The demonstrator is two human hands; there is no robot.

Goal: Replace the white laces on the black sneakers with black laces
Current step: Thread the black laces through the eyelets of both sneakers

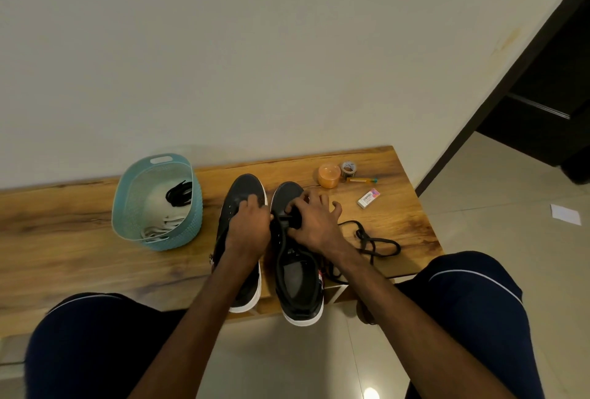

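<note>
Two black sneakers with white soles stand side by side on the wooden bench (95, 255), heels toward me. My left hand (250, 223) lies over the left sneaker (247, 188), its fingers curled on the upper near the gap between the shoes. My right hand (314, 223) is on the right sneaker (298, 280) and pinches its tongue and black lace at the eyelets. The loose black lace (376, 244) trails off to the right across the bench. A teal basket (158, 204) on the left holds white laces (162, 226) and a bundled black lace (179, 194).
At the bench's far right stand an orange jar (329, 175), a tape roll (348, 169), a small tube (362, 180) and a white eraser box (368, 198). My knees in dark trousers flank the bench's front edge. A wall runs behind; tiled floor lies to the right.
</note>
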